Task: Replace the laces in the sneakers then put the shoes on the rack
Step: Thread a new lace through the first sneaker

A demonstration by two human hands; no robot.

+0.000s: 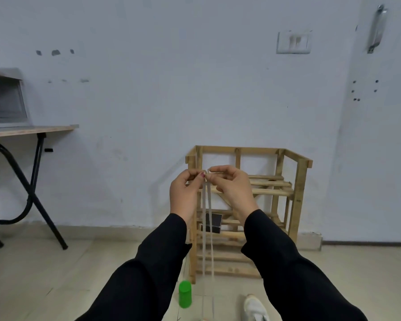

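Both hands are raised in front of the wooden shoe rack (296,188). My left hand (185,193) and my right hand (232,188) pinch the top ends of a white lace (207,228) between thumb and fingers. Its two strands hang straight down side by side toward the floor. A white sneaker (256,308) lies on the floor at the bottom edge, partly hidden by my right sleeve. The lace's lower end runs out of view.
A green cylindrical container (185,294) stands on the tiled floor left of the rack's front leg. A black box (212,222) sits on a middle rack shelf. A folding table (33,129) with a grey box stands at the left wall.
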